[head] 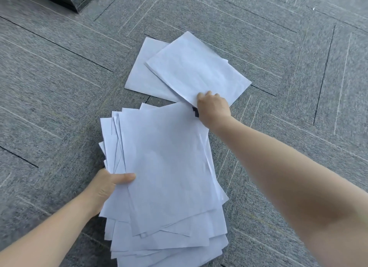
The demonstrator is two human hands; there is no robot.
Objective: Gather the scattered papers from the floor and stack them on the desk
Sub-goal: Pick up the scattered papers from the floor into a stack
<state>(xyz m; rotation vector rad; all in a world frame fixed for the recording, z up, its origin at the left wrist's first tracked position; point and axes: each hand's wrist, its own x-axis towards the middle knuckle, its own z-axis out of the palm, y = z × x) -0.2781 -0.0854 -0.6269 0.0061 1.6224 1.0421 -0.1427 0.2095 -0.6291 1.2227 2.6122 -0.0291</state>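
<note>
Our left hand [108, 184] grips the untidy stack of white paper sheets [167, 177] above the grey carpet floor [59, 83], while our right hand [214, 108] pinches the top white sheet [197, 69] lying there.

Both my arms are bare from the frame's lower edges right up to the hands, with no sleeve showing on either one. My left hand [105, 185], in the lower left of the frame, carries no ring, watch or band that I can see, and its wrist is plain. My right hand [214, 107], near the centre, is likewise unadorned, wrist bare. My right forearm fills the lower right of the frame, broad and slightly blurred, and my thumbnail on the left looks short and unpainted.
</note>
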